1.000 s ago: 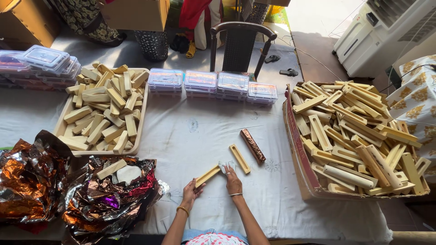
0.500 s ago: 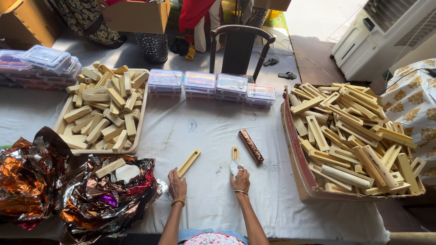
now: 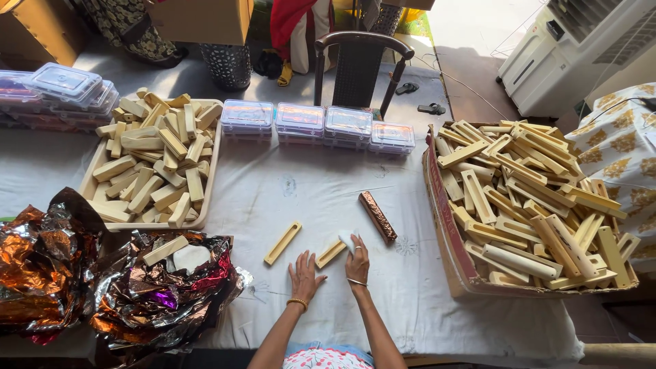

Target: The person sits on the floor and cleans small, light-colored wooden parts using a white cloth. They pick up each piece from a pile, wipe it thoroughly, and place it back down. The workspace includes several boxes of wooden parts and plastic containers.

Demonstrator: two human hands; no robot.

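The wooden block [image 3: 331,253], a short pale bar, lies on the white cloth [image 3: 301,191] just under the right hand [image 3: 357,262], whose fingers press a small white pad [image 3: 346,239] against its far end rather than gripping the block itself. The left hand [image 3: 303,276] rests flat and open on the cloth beside it, holding nothing. With only fingertip pressure on one end, the smooth bar could pivot or skid on the slack cloth. A little farther left lies a slotted wooden piece [image 3: 283,242], and to the right a bar wrapped in coppery embossed foil [image 3: 378,217]. Crinkled metallic foil sheets [image 3: 160,301] heap at the near left. Farther off sit a tray [image 3: 205,198] of plain blocks, a cardboard box [image 3: 444,232] of slotted ones, and a row of clear plastic boxes [image 3: 301,121].
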